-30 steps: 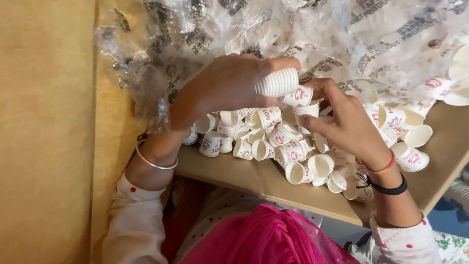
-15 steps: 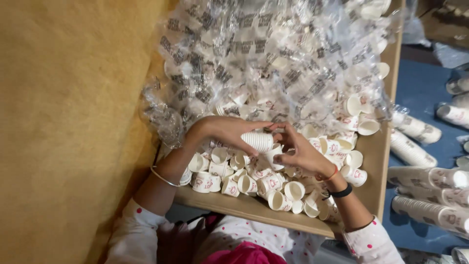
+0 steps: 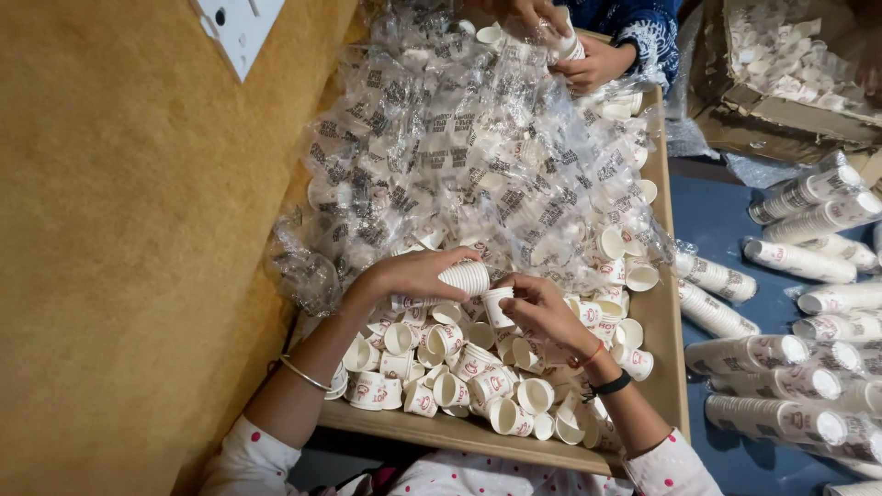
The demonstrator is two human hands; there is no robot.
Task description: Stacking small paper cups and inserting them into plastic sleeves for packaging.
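My left hand (image 3: 415, 274) grips a short stack of small white paper cups (image 3: 464, 276), lying sideways with its open end to the right. My right hand (image 3: 537, 310) pinches a single small white cup (image 3: 497, 307) just below and right of the stack's mouth. Both hands hover over a heap of loose little cups with red print (image 3: 469, 377) on a shallow wooden tray (image 3: 664, 331). A bangle circles my left wrist, and a red thread and a black band circle my right.
Crumpled clear plastic bags with dark print (image 3: 469, 156) cover the tray's far half. Another person's hands (image 3: 574, 50) work at the far end. Wrapped sleeves of stacked cups (image 3: 790, 358) lie on the blue surface at right. A cardboard box of cups (image 3: 795, 73) stands top right.
The view has pulled back and up, showing the whole tray. My hands have stayed together over the loose cups; my right hand has brought a single cup to the stack's open end.
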